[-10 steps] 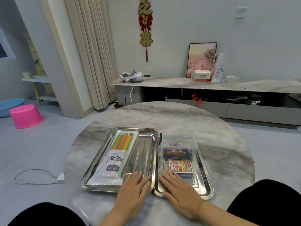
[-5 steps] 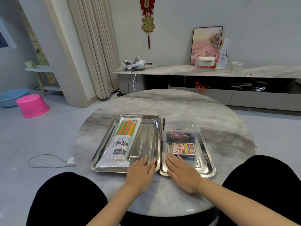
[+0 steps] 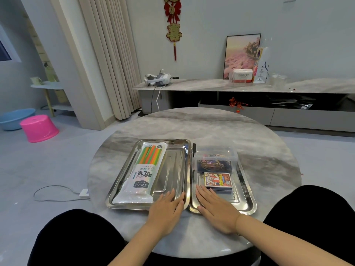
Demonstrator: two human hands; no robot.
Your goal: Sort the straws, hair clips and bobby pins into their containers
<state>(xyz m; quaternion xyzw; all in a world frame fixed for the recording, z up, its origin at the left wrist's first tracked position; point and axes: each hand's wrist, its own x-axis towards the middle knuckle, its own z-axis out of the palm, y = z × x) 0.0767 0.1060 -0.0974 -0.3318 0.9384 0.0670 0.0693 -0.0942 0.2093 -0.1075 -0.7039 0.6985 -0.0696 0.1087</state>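
On the tabletop (image 3: 211, 127), the bag of straws (image 3: 143, 173) lies along the left tray (image 3: 172, 169), and our left hand (image 3: 167, 210) rests flat, released, on that tray's near right corner. Just beside it, our right hand (image 3: 215, 210) lies flat and released on the right tray (image 3: 247, 198), near a printed pack (image 3: 218, 181), with a clear box (image 3: 215, 160) of dark tangled pieces beyond.

Shiny metal, clear plastic, marble-look top
Two trays (image 3: 184, 150) polished reflective steel; straw bag (image 3: 142, 175) glossy plastic film; box (image 3: 215, 154) clear plastic; table (image 3: 221, 127) smooth grey marble-look, slight sheen.
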